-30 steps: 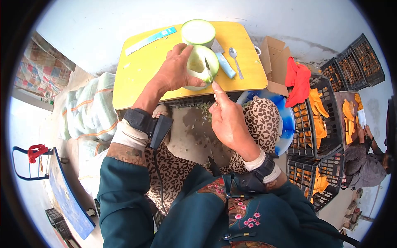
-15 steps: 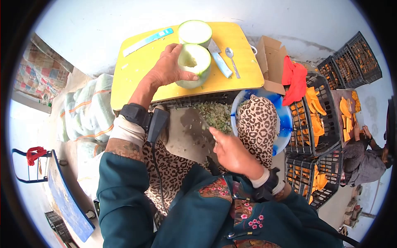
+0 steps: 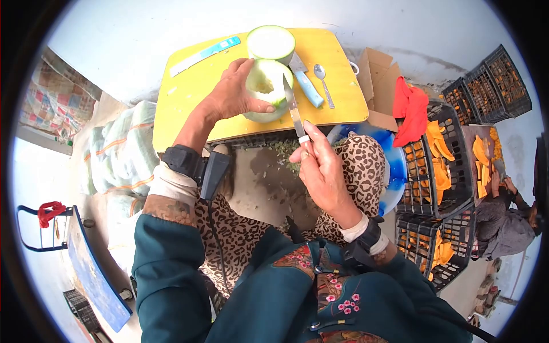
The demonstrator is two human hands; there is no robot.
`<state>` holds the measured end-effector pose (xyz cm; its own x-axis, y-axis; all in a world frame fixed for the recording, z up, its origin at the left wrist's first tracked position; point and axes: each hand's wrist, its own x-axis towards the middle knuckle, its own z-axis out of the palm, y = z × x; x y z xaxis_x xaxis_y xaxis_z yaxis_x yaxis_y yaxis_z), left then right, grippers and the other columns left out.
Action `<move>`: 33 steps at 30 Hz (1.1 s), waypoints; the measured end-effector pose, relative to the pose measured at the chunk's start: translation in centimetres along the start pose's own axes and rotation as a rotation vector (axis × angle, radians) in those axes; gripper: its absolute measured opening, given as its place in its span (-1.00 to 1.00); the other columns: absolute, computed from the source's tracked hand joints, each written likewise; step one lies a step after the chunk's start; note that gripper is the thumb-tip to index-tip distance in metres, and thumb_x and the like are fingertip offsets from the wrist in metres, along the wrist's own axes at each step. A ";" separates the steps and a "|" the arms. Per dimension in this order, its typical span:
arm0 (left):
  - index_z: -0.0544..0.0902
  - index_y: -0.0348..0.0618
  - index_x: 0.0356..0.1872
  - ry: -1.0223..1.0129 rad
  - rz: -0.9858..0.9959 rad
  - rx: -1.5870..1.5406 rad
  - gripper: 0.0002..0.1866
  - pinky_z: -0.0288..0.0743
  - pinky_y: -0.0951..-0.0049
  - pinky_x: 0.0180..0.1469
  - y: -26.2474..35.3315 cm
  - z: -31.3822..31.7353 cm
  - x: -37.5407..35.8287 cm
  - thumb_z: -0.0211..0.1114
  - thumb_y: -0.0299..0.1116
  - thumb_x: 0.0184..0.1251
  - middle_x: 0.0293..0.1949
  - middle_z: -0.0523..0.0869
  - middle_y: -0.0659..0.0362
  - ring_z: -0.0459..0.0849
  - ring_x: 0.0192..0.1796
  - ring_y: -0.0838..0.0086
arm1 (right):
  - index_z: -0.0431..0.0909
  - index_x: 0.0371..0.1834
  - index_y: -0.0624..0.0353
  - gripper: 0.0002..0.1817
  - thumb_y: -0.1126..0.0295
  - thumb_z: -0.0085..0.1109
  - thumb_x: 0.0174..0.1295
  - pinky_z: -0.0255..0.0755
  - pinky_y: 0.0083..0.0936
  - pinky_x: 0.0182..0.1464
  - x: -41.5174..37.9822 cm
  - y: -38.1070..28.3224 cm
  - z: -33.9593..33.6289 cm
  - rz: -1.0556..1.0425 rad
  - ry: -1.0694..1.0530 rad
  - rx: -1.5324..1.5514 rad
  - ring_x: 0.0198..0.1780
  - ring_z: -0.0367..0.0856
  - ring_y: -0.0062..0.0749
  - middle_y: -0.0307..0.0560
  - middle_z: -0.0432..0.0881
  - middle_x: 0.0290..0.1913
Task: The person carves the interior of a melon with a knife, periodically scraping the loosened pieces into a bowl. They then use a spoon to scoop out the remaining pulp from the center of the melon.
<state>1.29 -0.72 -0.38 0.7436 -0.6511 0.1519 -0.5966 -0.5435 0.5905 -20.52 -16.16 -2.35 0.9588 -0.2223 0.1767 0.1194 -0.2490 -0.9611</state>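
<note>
On the yellow table (image 3: 189, 117), my left hand (image 3: 231, 97) grips the side of a cut green melon piece (image 3: 269, 113) with a pale, hollowed top. My right hand (image 3: 321, 171) holds a small knife (image 3: 295, 116) by its white handle, its blade up at the melon's right rim. Behind stands another cut melon piece (image 3: 271, 42) with a flat pale face. A blue-handled knife (image 3: 309, 88) and a spoon (image 3: 324, 86) lie to the right. Another long blade with a blue handle (image 3: 220, 49) rests at the back left.
A blue and white basin (image 3: 396, 183) is beside my knee. Black crates (image 3: 457, 154) with orange pieces stand at the right, near a cardboard box (image 3: 377, 83) and red cloth (image 3: 409, 111). A person (image 3: 503, 220) sits at far right. Large sacks (image 3: 123, 151) lie left.
My right hand has risen from over the floor scraps towards the melon, bringing the small knife to its right rim. My left hand keeps its hold on the melon.
</note>
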 end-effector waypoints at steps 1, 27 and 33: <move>0.17 -0.32 0.45 0.001 -0.001 -0.003 0.32 0.18 0.10 0.48 0.1 -0.1 -0.1 0.67 0.12 -0.40 0.41 0.22 -0.13 0.16 0.47 -0.03 | 0.24 0.38 0.35 -0.54 0.50 -0.12 0.42 0.49 -0.44 -0.18 0.2 0.1 0.2 -0.005 0.004 0.016 -0.32 0.63 -0.32 0.00 0.63 -0.38; 0.16 -0.34 0.45 -0.019 -0.004 -0.008 0.36 0.18 0.11 0.49 0.3 -0.4 -0.1 0.68 0.16 -0.43 0.41 0.21 -0.15 0.15 0.48 -0.03 | 0.24 0.37 0.36 -0.50 0.58 -0.08 0.34 0.49 -0.42 -0.13 1.0 0.9 0.2 -0.011 -0.048 0.034 -0.27 0.65 -0.27 0.06 0.60 -0.34; 0.16 -0.34 0.44 -0.019 -0.007 -0.011 0.35 0.18 0.12 0.48 0.3 -0.4 -0.1 0.68 0.15 -0.43 0.41 0.22 -0.15 0.15 0.48 -0.02 | 0.24 0.38 0.36 -0.49 0.58 -0.09 0.33 0.49 -0.41 -0.13 1.0 1.0 0.2 -0.028 -0.050 0.024 -0.28 0.65 -0.25 0.07 0.61 -0.35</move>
<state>1.13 -0.63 0.09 0.7420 -0.6570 0.1330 -0.5879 -0.5425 0.6001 -19.38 -16.41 -3.17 0.9666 -0.1684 0.1934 0.1518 -0.2320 -0.9608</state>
